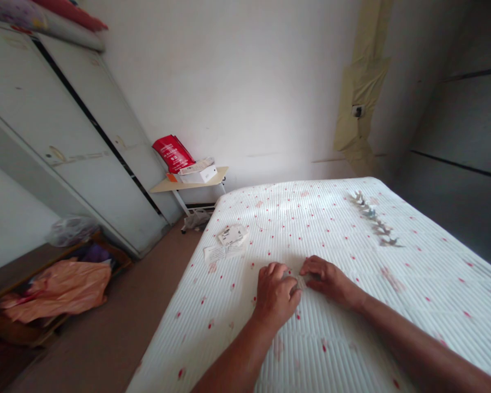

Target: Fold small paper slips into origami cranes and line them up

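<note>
My left hand (276, 295) rests on the bed with its fingers curled round a small piece of printed paper (300, 281). From the other side, the bent fingers and thumb of my right hand (326, 279) pinch the edge of that paper. Most of the piece is covered by my fingers, so its folds cannot be made out. Beyond my left hand lie loose printed paper pieces (224, 252), with a small stack of paper squares (232, 234) beside them. Several folded paper figures, which look like cranes (374, 219), stand in a row towards the far right.
A white ribbed bedspread (335, 338) with red dots covers the bed. Past its far left corner, a small table (167, 186) bears a red bag (173, 153) and a white box (200, 174). Pale cabinets (77, 120) line the left, near an orange plastic bag (65, 289).
</note>
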